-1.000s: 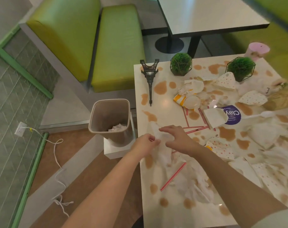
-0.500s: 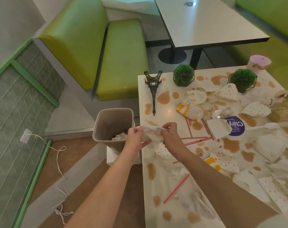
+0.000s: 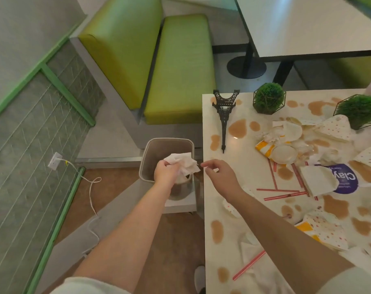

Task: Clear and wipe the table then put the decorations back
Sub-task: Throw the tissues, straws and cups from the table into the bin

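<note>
My left hand (image 3: 166, 171) grips a crumpled white napkin (image 3: 183, 163) directly above the grey trash bin (image 3: 147, 160), which stands just left of the table. My right hand (image 3: 219, 174) hovers over the table's left edge, fingers loosely curled and holding nothing. The white table (image 3: 241, 166) is blotched with brown spills and strewn with napkins, dotted paper scraps, red straws (image 3: 277, 189) and a plastic lid (image 3: 284, 154). Decorations stand along the far edge: a black Eiffel Tower model (image 3: 224, 115) and two green plant balls in wire frames (image 3: 269, 98) (image 3: 359, 110).
A green bench (image 3: 176, 66) faces the table's far-left side. Another table (image 3: 307, 24) stands behind. A white cable (image 3: 91, 185) trails from a wall outlet (image 3: 55, 160) across the floor. The bin rests on a white box (image 3: 182, 203). A purple sticker (image 3: 345, 179) lies on the table.
Both hands lifted the napkin off the table. My left hand carried it left over the bin, and my right hand let go of it.
</note>
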